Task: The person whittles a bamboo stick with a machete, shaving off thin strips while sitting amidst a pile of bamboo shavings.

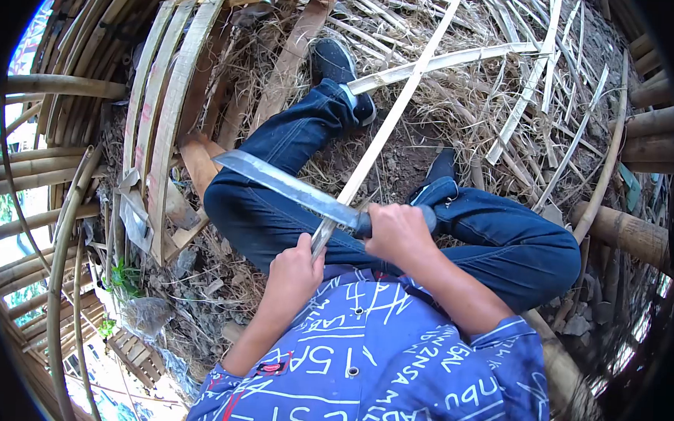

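Observation:
My left hand [295, 275] is closed around the near end of a long, pale bamboo strip [389, 134], which runs up and away between my legs. My right hand [398, 232] grips the dark handle of a machete [285, 187]. Its broad metal blade points left across my thigh and crosses the strip just beyond my left fingers. Both hands are close together over my lap, where I sit with bent knees in blue jeans [280, 144].
A wooden slatted frame [172, 105] lies at the left. Bamboo strips [522, 106] and shavings [432, 94] litter the ground ahead. Bamboo poles [637, 235] line the right side, and a bamboo slat wall [41, 171] stands on the left.

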Demonstrator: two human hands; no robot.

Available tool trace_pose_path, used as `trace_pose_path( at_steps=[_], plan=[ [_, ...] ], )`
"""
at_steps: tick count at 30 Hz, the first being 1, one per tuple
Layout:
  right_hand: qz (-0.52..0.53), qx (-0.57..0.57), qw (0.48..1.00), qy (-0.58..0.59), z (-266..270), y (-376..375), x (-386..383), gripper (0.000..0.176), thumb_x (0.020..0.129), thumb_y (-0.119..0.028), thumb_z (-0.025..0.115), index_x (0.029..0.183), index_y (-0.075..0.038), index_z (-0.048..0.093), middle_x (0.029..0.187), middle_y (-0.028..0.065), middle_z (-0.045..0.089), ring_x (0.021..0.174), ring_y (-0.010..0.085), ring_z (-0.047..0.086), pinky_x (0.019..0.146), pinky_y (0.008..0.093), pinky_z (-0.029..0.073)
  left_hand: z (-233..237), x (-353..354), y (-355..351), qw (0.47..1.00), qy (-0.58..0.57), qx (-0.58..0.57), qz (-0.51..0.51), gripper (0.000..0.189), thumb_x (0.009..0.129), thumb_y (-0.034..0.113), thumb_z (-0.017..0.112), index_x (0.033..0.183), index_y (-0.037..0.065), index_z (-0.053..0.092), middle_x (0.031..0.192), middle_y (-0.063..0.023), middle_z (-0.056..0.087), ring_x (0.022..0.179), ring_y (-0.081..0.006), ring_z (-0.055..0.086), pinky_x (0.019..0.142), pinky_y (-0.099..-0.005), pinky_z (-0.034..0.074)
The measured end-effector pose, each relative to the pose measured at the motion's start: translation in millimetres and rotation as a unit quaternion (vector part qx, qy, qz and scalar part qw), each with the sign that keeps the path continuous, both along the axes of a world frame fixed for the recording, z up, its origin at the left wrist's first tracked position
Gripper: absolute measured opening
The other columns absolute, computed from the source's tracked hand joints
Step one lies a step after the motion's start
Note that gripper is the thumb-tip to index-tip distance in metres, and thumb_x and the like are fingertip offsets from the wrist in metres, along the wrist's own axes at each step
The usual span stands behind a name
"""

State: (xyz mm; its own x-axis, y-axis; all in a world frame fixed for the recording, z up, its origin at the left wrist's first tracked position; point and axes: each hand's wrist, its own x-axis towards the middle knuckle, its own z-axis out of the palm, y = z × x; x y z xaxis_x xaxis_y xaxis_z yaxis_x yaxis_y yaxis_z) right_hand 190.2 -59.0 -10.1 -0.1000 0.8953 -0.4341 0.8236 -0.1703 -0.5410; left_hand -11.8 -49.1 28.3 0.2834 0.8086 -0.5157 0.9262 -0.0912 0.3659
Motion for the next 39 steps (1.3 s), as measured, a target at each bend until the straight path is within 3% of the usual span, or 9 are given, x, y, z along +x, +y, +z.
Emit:
trace_pose_path(
  at_steps=[3, 9, 14, 19, 28, 31, 35, 37, 39],
  plan=[
    [-0.025, -0.035, 0.995, -0.085, -7.4, 12.5, 22.3, 0.020, 0.068, -0.017, 0.069, 0.082, -0.003, 0.067, 0.079, 0.0186, 0.069, 0.076, 0.0346, 0.070, 0.072, 0.0427, 0.056, 1.9, 0.6, -7.0, 1.000, -0.012, -0.012, -0.005, 0.025, 0.090, 0.021, 0.061, 0.085, -0.001, 0.048, 0.066, -0.0279, 0.059, 0.067, -0.0482, 0.060, 0.060, -0.0555, 0.046],
    [-0.112, 0.013, 0.974, -0.197, -33.9, 42.1, 96.0, 0.019, 0.070, -0.016, 0.068, 0.085, -0.004, 0.068, 0.087, 0.0195, 0.070, 0.084, 0.0344, 0.069, 0.077, 0.0430, 0.055, 6.0, 0.4, -7.2, 1.000, -0.027, -0.010, 0.006, 0.024, 0.090, 0.018, 0.061, 0.084, -0.001, 0.048, 0.066, -0.0275, 0.059, 0.067, -0.0473, 0.060, 0.060, -0.0548, 0.046],
    [-0.176, 0.038, 0.977, -0.113, -39.5, 54.6, 97.9, 0.019, 0.075, -0.016, 0.063, 0.085, -0.002, 0.068, 0.085, 0.0225, 0.068, 0.084, 0.0394, 0.067, 0.079, 0.0473, 0.053, 1.1, -3.7, 0.0, 1.000, -0.022, 0.004, 0.015, 0.023, 0.089, 0.018, 0.061, 0.083, 0.000, 0.048, 0.065, -0.0263, 0.060, 0.066, -0.0471, 0.060, 0.059, -0.0549, 0.046],
    [-0.083, -0.036, 0.996, -0.001, -10.1, 27.0, 41.6, 0.021, 0.069, -0.020, 0.065, 0.085, -0.006, 0.069, 0.080, 0.0224, 0.068, 0.081, 0.0405, 0.066, 0.079, 0.0490, 0.052, -4.5, -5.3, 5.2, 1.000, 0.001, 0.017, 0.013, 0.023, 0.089, 0.018, 0.061, 0.082, 0.001, 0.048, 0.064, -0.0254, 0.059, 0.065, -0.0468, 0.060, 0.057, -0.0545, 0.045],
    [-0.057, -0.012, 0.993, -0.099, -50.7, 34.0, 74.2, 0.025, 0.062, -0.021, 0.071, 0.081, -0.007, 0.067, 0.081, 0.0169, 0.069, 0.077, 0.0364, 0.068, 0.073, 0.0455, 0.054, -8.8, -5.6, 6.0, 0.999, -0.012, 0.030, -0.015, 0.022, 0.089, 0.019, 0.061, 0.086, 0.003, 0.048, 0.064, -0.0221, 0.061, 0.063, -0.0427, 0.063, 0.055, -0.0519, 0.048],
    [-0.054, 0.010, 0.990, -0.129, -57.8, 39.1, 76.2, 0.024, 0.062, -0.021, 0.071, 0.081, -0.007, 0.066, 0.081, 0.0161, 0.069, 0.077, 0.0357, 0.068, 0.073, 0.0456, 0.054, -2.5, -2.9, 13.0, 0.999, -0.008, 0.032, 0.017, 0.022, 0.088, 0.019, 0.062, 0.083, 0.002, 0.049, 0.063, -0.0243, 0.059, 0.065, -0.0456, 0.060, 0.056, -0.0526, 0.045],
    [-0.115, 0.031, 0.984, -0.135, -61.8, 42.4, 86.7, 0.025, 0.064, -0.022, 0.071, 0.085, -0.009, 0.068, 0.084, 0.0159, 0.070, 0.081, 0.0353, 0.068, 0.076, 0.0446, 0.054, 3.0, -6.6, 13.5, 1.000, -0.015, 0.021, 0.015, 0.022, 0.088, 0.018, 0.062, 0.083, 0.002, 0.049, 0.063, -0.0244, 0.059, 0.065, -0.0457, 0.060, 0.057, -0.0526, 0.046],
    [-0.199, 0.060, 0.966, -0.150, -82.7, 38.2, 112.1, 0.025, 0.066, -0.022, 0.070, 0.088, -0.008, 0.069, 0.086, 0.0161, 0.070, 0.083, 0.0353, 0.068, 0.078, 0.0450, 0.053, 6.1, -8.4, 8.2, 1.000, -0.013, -0.001, 0.019, 0.022, 0.088, 0.018, 0.062, 0.082, 0.002, 0.049, 0.062, -0.0242, 0.059, 0.065, -0.0457, 0.060, 0.057, -0.0528, 0.045],
    [-0.213, -0.029, 0.963, -0.160, -82.4, 44.0, 137.9, 0.025, 0.068, -0.021, 0.068, 0.089, -0.008, 0.069, 0.089, 0.0164, 0.070, 0.086, 0.0353, 0.067, 0.080, 0.0454, 0.053, 6.1, -8.1, 3.6, 1.000, -0.021, 0.002, 0.019, 0.022, 0.088, 0.018, 0.062, 0.083, 0.001, 0.049, 0.063, -0.0244, 0.059, 0.065, -0.0461, 0.060, 0.057, -0.0532, 0.045]
  ],
)
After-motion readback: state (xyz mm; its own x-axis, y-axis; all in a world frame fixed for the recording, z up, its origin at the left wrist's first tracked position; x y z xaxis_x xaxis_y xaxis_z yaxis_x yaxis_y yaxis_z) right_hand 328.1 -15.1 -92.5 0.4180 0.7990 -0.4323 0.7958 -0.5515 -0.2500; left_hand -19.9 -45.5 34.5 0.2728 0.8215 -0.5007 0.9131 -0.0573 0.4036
